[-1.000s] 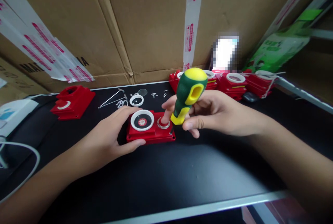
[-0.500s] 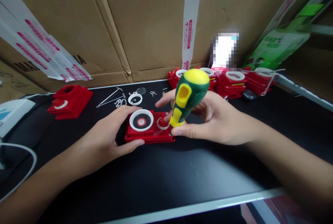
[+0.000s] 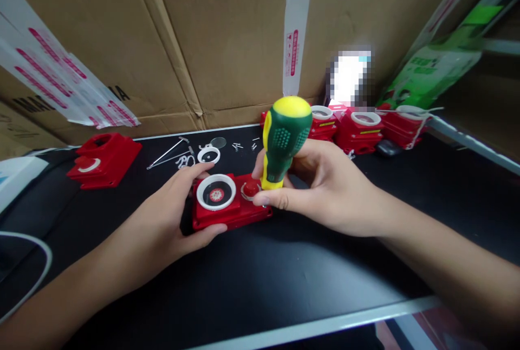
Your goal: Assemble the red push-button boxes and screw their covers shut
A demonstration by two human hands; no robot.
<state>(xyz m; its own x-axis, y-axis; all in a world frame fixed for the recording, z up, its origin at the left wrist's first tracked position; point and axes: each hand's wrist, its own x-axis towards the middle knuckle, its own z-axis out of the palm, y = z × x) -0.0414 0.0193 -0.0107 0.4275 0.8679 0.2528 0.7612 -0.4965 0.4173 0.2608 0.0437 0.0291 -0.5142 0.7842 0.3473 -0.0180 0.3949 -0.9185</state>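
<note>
In the middle of the frame a red box point(image 3: 229, 206) is lying flat on the black desk point(image 3: 284, 269), with a white ring point(image 3: 215, 192) set into its top on the left and a red button point(image 3: 251, 188) on the right. The left hand point(image 3: 170, 214) is gripping the box's left end, fingers over the far edge and thumb pressing the near edge. The right hand point(image 3: 325, 187) is closing around the lower part of a green and yellow screwdriver point(image 3: 282, 141), which is standing nearly upright over the box's right end, next to the button; its tip is hidden behind the thumb, so I cannot tell just where it is meeting the box.

Behind the box, a loose ring point(image 3: 208, 154), a few screws point(image 3: 244, 146) and tweezers point(image 3: 168, 153) are lying on the desk. Another red casing point(image 3: 103, 159) is sitting at the left of the frame, and a row of red boxes point(image 3: 359, 128) is standing at the upper right against the cardboard point(image 3: 227, 36). A green pack point(image 3: 430, 68) is leaning at the far right.
</note>
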